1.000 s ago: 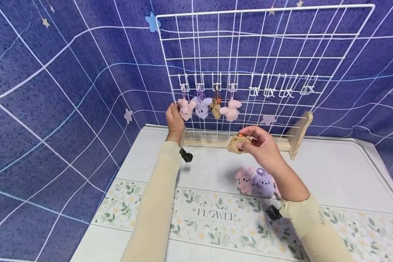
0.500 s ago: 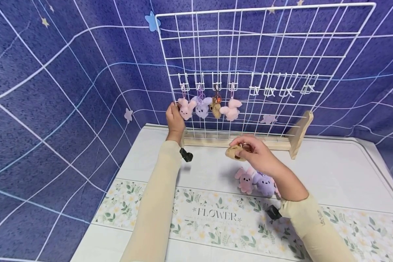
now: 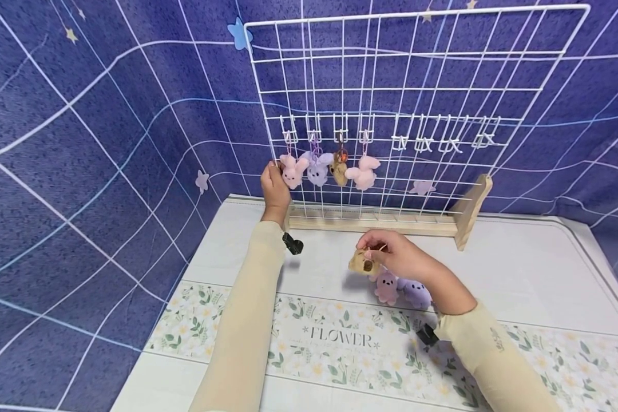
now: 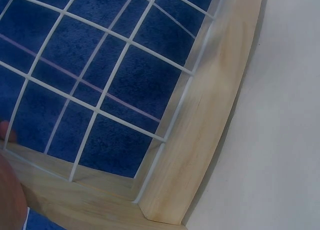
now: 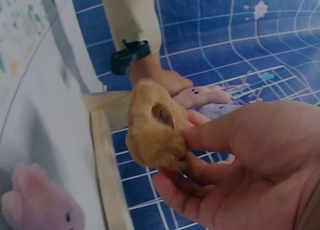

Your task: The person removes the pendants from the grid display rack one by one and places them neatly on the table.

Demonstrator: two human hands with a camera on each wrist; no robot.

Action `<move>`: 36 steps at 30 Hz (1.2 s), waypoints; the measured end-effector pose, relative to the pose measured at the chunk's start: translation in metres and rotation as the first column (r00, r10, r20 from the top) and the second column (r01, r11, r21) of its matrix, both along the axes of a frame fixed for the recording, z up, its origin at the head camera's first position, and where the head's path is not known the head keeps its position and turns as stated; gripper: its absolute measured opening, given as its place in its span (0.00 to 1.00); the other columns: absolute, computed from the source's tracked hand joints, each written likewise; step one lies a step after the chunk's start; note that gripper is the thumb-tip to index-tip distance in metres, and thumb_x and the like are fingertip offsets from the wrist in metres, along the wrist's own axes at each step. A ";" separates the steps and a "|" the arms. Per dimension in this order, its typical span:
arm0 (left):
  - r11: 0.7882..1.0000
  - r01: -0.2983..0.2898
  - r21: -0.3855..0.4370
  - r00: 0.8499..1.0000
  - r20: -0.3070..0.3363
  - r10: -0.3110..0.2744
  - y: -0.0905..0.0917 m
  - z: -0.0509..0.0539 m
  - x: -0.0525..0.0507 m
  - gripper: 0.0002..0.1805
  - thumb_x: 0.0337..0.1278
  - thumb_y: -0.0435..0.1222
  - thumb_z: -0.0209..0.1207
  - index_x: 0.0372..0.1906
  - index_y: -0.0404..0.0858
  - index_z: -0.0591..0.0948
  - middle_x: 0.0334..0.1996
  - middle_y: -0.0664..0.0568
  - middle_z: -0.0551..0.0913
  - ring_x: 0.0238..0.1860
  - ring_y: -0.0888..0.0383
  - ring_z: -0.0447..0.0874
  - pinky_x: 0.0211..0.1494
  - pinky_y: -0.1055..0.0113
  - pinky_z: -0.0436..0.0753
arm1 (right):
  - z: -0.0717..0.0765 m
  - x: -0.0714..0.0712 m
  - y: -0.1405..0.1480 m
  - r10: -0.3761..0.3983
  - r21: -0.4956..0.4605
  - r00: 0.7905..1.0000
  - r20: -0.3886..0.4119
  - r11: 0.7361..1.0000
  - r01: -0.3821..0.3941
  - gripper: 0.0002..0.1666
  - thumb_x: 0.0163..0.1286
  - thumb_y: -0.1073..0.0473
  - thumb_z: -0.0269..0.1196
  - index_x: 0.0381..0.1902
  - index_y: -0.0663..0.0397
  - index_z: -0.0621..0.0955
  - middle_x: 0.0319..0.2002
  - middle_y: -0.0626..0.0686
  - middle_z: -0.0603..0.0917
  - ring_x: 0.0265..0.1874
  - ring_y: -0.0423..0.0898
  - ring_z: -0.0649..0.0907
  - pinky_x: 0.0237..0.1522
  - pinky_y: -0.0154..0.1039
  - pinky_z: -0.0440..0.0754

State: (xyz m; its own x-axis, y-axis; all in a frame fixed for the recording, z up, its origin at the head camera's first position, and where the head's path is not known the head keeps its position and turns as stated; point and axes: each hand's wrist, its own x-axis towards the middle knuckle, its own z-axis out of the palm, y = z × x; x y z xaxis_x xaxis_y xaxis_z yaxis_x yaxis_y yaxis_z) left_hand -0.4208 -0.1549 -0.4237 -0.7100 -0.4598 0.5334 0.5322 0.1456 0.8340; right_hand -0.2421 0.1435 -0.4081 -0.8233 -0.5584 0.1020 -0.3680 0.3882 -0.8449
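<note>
My right hand point(image 3: 399, 254) pinches a tan plush keychain point(image 3: 364, 262) between thumb and fingers, just above the table. In the right wrist view a dark brown patch shows on this tan plush point(image 5: 155, 125). Directly below and beside it, a pink plush bunny point(image 3: 387, 289) and a lilac plush point(image 3: 416, 294) lie on the table, partly covered by my right hand and forearm. My left hand point(image 3: 275, 191) grips the left edge of the white wire grid rack point(image 3: 407, 88), beside a hanging pink bunny point(image 3: 292, 171). In the left wrist view only bits of that hand point(image 4: 9, 195) show, against the wooden frame.
A lilac bunny point(image 3: 317, 170), a tan plush point(image 3: 339, 171) with an orange bead and another pink plush point(image 3: 363, 173) hang from hooks on the grid. Several bare hooks point(image 3: 424, 144) sit to their right. The grid stands in a wooden base point(image 3: 422, 226).
My right hand has moved down and slightly left with the tan plush, which has turned so a brown patch shows. My left hand stays on the rack.
</note>
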 end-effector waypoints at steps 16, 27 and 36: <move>0.999 0.004 -0.047 1.000 0.028 -0.002 -0.002 0.002 0.003 0.21 0.85 0.36 0.39 0.33 0.38 0.78 0.31 0.59 0.75 0.35 0.66 0.74 0.46 0.72 0.75 | -0.026 -0.004 -0.009 0.028 0.144 0.999 0.033 0.989 -0.032 0.10 0.77 0.71 0.60 0.52 0.60 0.79 0.38 0.56 0.86 0.34 0.44 0.80 0.38 0.36 0.79; 0.999 -0.008 -0.053 1.000 0.025 0.009 -0.002 -0.001 0.004 0.21 0.85 0.36 0.40 0.32 0.38 0.77 0.30 0.60 0.74 0.34 0.67 0.72 0.46 0.73 0.73 | -0.041 -0.006 -0.012 0.065 0.223 0.998 0.023 0.972 -0.068 0.10 0.75 0.73 0.60 0.52 0.62 0.79 0.36 0.57 0.86 0.34 0.43 0.81 0.38 0.37 0.80; 0.999 -0.010 -0.053 1.000 0.023 0.011 -0.002 0.001 0.003 0.21 0.85 0.36 0.39 0.32 0.39 0.77 0.29 0.61 0.73 0.34 0.67 0.72 0.46 0.73 0.73 | -0.046 -0.010 -0.014 0.077 0.299 0.996 -0.049 0.952 -0.059 0.20 0.75 0.73 0.61 0.62 0.62 0.75 0.38 0.57 0.88 0.34 0.43 0.84 0.39 0.38 0.82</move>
State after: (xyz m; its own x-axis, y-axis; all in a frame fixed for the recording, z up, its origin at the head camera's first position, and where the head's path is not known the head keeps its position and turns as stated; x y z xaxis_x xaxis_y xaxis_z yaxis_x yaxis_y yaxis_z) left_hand -0.4174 -0.1565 -0.4228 -0.7176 -0.4388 0.5408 0.5111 0.1957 0.8369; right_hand -0.2519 0.1299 -0.4539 -0.7798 -0.6254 -0.0297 -0.4483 0.5908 -0.6708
